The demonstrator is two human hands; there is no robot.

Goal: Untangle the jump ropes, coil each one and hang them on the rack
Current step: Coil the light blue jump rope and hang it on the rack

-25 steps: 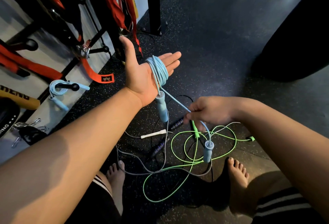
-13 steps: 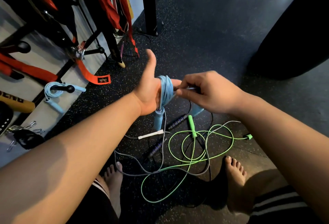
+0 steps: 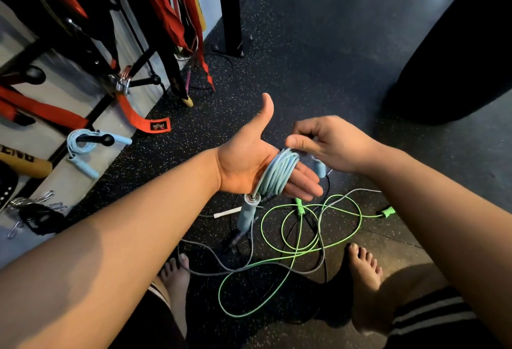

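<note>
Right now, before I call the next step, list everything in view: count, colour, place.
coiled jump rope: one, light blue, wound round the fingers of the left hand, one handle hanging below the palm.
hung jump rope: one, light blue, on a peg of the rack.
green jump rope: one, bright green, loose on the floor.
grey jump rope: one, grey, white handle, crossing the green one.
dark jump rope: one, dark handle, by the white handle.
straps: several, red and orange, on the rack.
rack: one, black, at left.
metal clips: a bunch, silver, lower left.
feet: two, bare, on the floor.
left hand: flat, palm up, thumb raised.
right hand: pinches the coiled rope's far end.
</note>
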